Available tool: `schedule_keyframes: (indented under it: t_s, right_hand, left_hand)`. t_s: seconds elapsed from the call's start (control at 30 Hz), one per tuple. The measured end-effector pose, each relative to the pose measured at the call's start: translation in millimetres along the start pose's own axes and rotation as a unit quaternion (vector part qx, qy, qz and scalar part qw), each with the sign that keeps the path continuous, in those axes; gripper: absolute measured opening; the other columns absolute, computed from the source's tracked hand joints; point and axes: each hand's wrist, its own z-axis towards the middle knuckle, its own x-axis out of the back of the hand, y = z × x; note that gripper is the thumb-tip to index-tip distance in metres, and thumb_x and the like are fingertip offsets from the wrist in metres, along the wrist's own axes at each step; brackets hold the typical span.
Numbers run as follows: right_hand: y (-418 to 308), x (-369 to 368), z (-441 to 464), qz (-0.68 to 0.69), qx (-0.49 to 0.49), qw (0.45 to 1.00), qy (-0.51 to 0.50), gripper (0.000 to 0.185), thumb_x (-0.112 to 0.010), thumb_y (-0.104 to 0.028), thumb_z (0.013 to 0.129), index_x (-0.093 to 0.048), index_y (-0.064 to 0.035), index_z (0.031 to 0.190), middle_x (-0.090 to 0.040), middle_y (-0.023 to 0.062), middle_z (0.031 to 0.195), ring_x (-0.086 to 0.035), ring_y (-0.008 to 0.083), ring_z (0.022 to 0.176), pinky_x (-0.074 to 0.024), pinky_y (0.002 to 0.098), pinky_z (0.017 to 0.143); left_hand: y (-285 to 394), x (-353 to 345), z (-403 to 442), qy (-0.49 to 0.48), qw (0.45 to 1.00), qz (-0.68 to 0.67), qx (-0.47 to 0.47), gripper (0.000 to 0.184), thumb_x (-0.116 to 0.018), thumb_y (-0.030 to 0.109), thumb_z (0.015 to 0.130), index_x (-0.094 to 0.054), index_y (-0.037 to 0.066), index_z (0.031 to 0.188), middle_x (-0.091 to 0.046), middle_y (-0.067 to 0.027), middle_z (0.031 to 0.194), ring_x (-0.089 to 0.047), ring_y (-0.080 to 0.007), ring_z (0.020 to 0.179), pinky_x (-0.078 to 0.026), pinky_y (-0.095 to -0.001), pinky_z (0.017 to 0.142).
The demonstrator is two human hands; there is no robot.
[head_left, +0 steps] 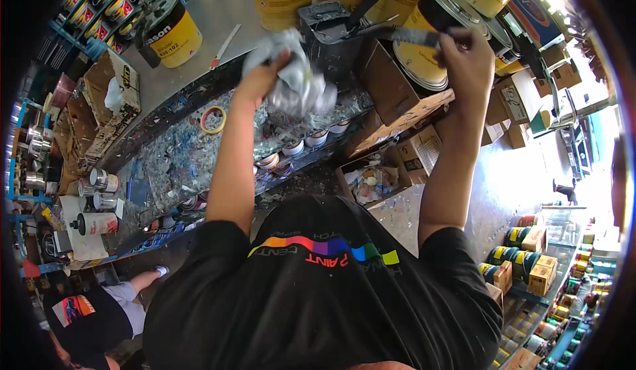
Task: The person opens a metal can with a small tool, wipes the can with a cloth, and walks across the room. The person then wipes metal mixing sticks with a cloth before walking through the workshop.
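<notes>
A crumpled grey-white cloth (297, 75), blurred by motion, is gripped in my left hand (265, 78) above the paint-spattered bench (179, 151). My right hand (467, 55) is closed on the end of a long dark, flat tool (414, 36), which points left toward a dark metal tray (328, 22). Whether the tool touches the tray is not clear. A roll of tape (213, 119) lies on the bench, left of the cloth and next to my left forearm.
Large yellow cans (281, 2) line the far side, with a cardboard box (391, 92) below my right hand. Small paint cans (293, 147) sit along the bench edge. Another person (99, 314) is at the lower left. Boxes and cans fill shelves (553, 257) at right.
</notes>
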Motion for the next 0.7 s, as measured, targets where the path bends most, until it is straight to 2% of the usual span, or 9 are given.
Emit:
schedule_keyframes:
  t_s: [0.07, 0.13, 0.27, 0.37, 0.4, 0.47, 0.53, 0.6, 0.7]
  right_hand:
    - [16.6, 6.7, -21.6, 0.078, -0.016, 0.997, 0.005, 0.021, -0.07, -0.011, 0.085, -0.062, 0.0048, 0.097, -0.068, 0.0109, 0.079, -0.067, 0.0125, 0.063, -0.0522, 0.0232, 0.056]
    - [27.5, 12.2, -31.4, 0.088, -0.044, 0.995, 0.003, 0.02, -0.068, -0.007, 0.087, -0.06, 0.0062, 0.099, -0.066, 0.0099, 0.08, -0.066, 0.0131, 0.062, -0.0511, 0.0233, 0.054]
    - [44.2, 15.7, -62.0, 0.17, -0.112, 0.978, -0.047, 0.023, -0.066, -0.003, 0.088, -0.057, 0.0081, 0.105, -0.064, 0.0095, 0.081, -0.063, 0.012, 0.059, -0.0498, 0.0226, 0.05]
    - [43.7, 8.5, -91.3, 0.192, -0.156, 0.965, -0.09, 0.031, -0.062, -0.001, 0.09, -0.054, 0.0107, 0.117, -0.064, 0.0089, 0.083, -0.062, 0.0103, 0.059, -0.0497, 0.0209, 0.05]
    - [44.9, 4.6, -100.1, 0.198, -0.169, 0.96, -0.105, 0.033, -0.062, -0.001, 0.09, -0.053, 0.0112, 0.12, -0.064, 0.0087, 0.083, -0.062, 0.0101, 0.06, -0.0496, 0.0208, 0.05]
    - [54.9, -4.1, -114.1, 0.23, -0.226, 0.936, -0.138, 0.031, -0.056, -0.004, 0.093, -0.056, 0.0093, 0.12, -0.063, 0.0059, 0.08, -0.06, 0.0097, 0.058, -0.0477, 0.0201, 0.049]
    - [66.7, -5.8, -124.4, 0.252, -0.283, 0.907, -0.184, 0.028, -0.054, -0.007, 0.094, -0.058, 0.0074, 0.118, -0.063, 0.0044, 0.078, -0.058, 0.0089, 0.057, -0.0451, 0.0195, 0.047]
    - [80.7, -22.8, -133.3, 0.256, -0.308, 0.896, -0.193, 0.02, -0.052, -0.014, 0.096, -0.061, 0.0007, 0.104, -0.058, 0.0015, 0.073, -0.05, 0.0073, 0.05, -0.0349, 0.0207, 0.041]
    - [92.6, -33.1, -141.2, 0.289, -0.37, 0.849, -0.241, 0.013, -0.053, -0.017, 0.096, -0.059, -0.0059, 0.094, -0.055, -0.0016, 0.07, -0.042, 0.0065, 0.047, -0.0306, 0.0224, 0.04]
  left_hand:
    - [-32.2, -1.1, -18.5, -0.055, 0.995, -0.03, 0.075, 0.077, -0.057, 0.068, 0.089, -0.064, 0.001, 0.124, -0.067, -0.0138, 0.119, -0.062, -0.02, 0.111, -0.047, -0.031, 0.095]
    - [-57.6, -15.3, -26.6, -0.024, 0.99, 0.074, 0.116, 0.087, -0.049, 0.074, 0.088, -0.061, -0.002, 0.128, -0.066, -0.0161, 0.122, -0.062, -0.0225, 0.112, -0.047, -0.0332, 0.096]
    - [-83.7, -49.0, -26.7, -0.114, 0.974, -0.136, 0.144, 0.085, -0.046, 0.072, 0.091, -0.053, 0.001, 0.137, -0.062, -0.0152, 0.129, -0.061, -0.0268, 0.118, -0.046, -0.037, 0.102]
    - [-68.9, -74.4, -35.3, -0.175, 0.915, -0.331, 0.154, 0.084, -0.046, 0.071, 0.09, -0.044, 0.006, 0.143, -0.057, -0.0133, 0.135, -0.059, -0.0272, 0.12, -0.045, -0.0409, 0.106]
    - [-71.4, -81.6, -31.0, -0.189, 0.909, -0.342, 0.145, 0.084, -0.046, 0.07, 0.09, -0.04, 0.009, 0.147, -0.054, -0.0123, 0.139, -0.057, -0.0273, 0.124, -0.043, -0.0445, 0.108]
    - [-71.0, -98.4, -27.4, -0.222, 0.895, -0.37, 0.113, 0.081, -0.046, 0.069, 0.09, -0.04, 0.01, 0.146, -0.055, -0.0114, 0.139, -0.055, -0.0268, 0.127, -0.043, -0.0453, 0.108]
    - [-69.3, -113.7, -23.1, -0.239, 0.883, -0.379, 0.141, 0.068, -0.047, 0.064, 0.095, -0.047, 0.012, 0.139, -0.057, -0.0088, 0.134, -0.057, -0.0252, 0.123, -0.048, -0.0458, 0.102]
    - [-50.4, -125.2, -26.7, -0.287, 0.87, -0.378, 0.138, 0.059, -0.049, 0.058, 0.097, -0.05, 0.014, 0.136, -0.06, -0.0069, 0.129, -0.06, -0.023, 0.119, -0.051, -0.0463, 0.097]
    - [-25.7, -148.1, -31.5, -0.276, 0.876, -0.364, 0.155, 0.044, -0.059, 0.045, 0.097, -0.057, 0.012, 0.127, -0.067, -0.0054, 0.115, -0.066, -0.0192, 0.103, -0.055, -0.0407, 0.089]
